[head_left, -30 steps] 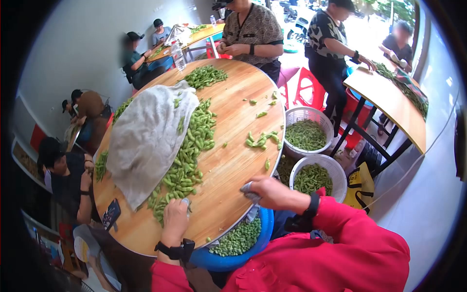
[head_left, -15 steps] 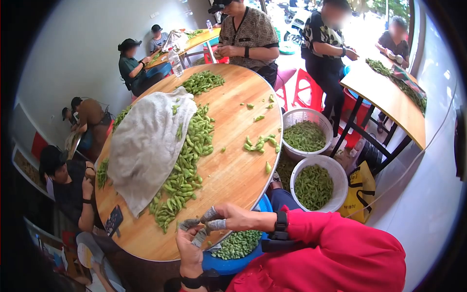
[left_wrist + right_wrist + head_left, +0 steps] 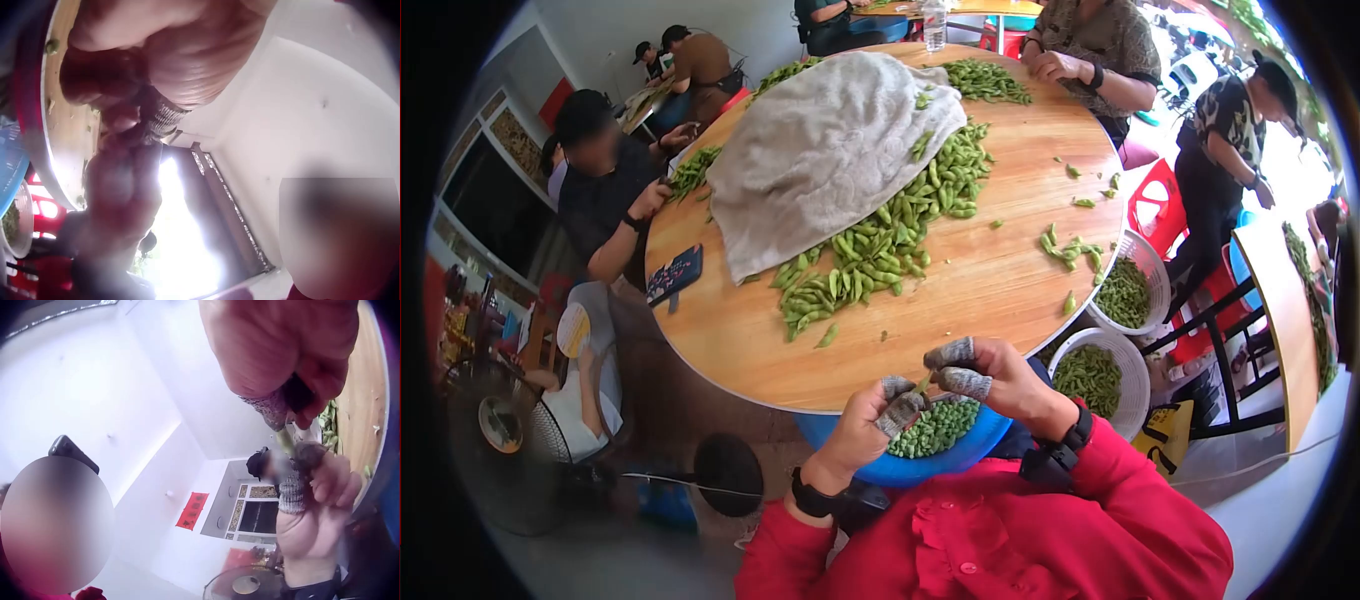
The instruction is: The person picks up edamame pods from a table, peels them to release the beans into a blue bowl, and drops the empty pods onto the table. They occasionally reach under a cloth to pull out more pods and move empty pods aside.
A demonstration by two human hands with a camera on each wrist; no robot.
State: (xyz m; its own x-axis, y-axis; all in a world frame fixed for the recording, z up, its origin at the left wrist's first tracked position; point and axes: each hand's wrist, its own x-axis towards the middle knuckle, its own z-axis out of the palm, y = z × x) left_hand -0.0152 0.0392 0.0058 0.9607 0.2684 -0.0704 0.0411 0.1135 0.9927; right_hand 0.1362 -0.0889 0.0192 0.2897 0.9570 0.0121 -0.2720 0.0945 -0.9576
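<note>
In the head view a green pod [image 3: 924, 382] is pinched between both hands, above a blue basin [image 3: 990, 432] of shelled green beans [image 3: 935, 428]. The left hand [image 3: 868, 422], with grey coverings on thumb and finger, grips the pod's near end. From the other side the right hand [image 3: 1004, 380], its fingertips covered too, holds the far end. The right wrist view shows the pod [image 3: 285, 441] between the two hands' covered fingertips. A heap of pods [image 3: 870, 262] lies beyond on the round table [image 3: 990, 270], partly under a grey cloth [image 3: 820, 150].
A phone-like dark object [image 3: 674, 275] lies at the table's left edge. Loose pods [image 3: 1072, 250] are scattered on the right. Two white baskets [image 3: 1138, 385] of pods stand on the floor to the right. Several people sit or stand around; a fan [image 3: 500, 425] is at lower left.
The hands were apart at the table, then came together over the basin, where they now hold a pod. The head view has turned left. The standing person at right now bends forward.
</note>
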